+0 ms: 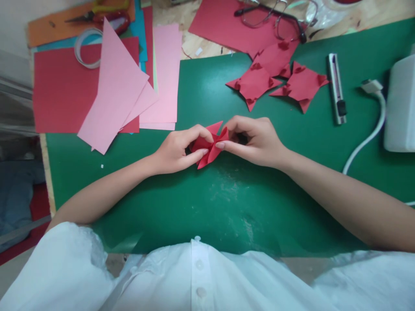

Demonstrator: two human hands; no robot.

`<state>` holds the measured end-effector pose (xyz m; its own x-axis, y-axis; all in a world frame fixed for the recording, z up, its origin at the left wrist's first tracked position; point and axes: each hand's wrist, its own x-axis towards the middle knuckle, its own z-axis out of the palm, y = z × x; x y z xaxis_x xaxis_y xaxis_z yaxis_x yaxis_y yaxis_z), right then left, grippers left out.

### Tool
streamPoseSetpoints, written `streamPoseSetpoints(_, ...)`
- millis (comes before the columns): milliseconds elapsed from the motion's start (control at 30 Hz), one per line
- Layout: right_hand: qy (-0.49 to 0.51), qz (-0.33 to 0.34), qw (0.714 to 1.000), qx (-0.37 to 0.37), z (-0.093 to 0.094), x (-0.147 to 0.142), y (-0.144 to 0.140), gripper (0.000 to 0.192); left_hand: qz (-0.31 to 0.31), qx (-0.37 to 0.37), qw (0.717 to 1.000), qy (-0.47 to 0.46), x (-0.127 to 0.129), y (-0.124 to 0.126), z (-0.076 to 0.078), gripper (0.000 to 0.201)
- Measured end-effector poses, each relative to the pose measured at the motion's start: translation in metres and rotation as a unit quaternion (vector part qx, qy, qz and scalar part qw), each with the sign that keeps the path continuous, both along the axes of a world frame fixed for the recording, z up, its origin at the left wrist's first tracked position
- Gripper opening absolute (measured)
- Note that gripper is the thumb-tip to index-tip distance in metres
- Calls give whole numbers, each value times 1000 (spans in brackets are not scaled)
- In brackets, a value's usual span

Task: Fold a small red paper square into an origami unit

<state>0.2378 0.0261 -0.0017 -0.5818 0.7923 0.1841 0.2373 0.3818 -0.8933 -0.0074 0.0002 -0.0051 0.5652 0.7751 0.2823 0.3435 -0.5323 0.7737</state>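
L hand [177, 151] + R hand [256, 140] both pinch red folded paper [209, 147], raised just above green mat [201, 203]; opposing grips keep folds tight.

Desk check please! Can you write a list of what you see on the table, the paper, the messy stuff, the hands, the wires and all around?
Surface: green mat on a wooden table, scuffed near the front.
Job's things: folded red paper piece, pinched between both hands.
Clutter: three folded red shapes, pink sheets, red sheets, scissors, tape roll, utility knife, glasses.
Grippers: left hand and right hand both grip the paper piece.
Cables: white cable beside a white device.
Surroundings: white shirt below; floor at left.
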Motion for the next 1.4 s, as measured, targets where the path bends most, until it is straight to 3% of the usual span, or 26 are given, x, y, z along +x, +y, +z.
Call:
streamPoseSetpoints(600, -13, 23, 999, 20, -3, 1, -1, 29, -12, 6, 1000, 11, 0, 1, 1, 14)
streamPoseSetpoints(1400, -30, 44, 998, 44, -3, 2, -2, 24, -23, 9, 999, 24, 0, 1, 5, 13)
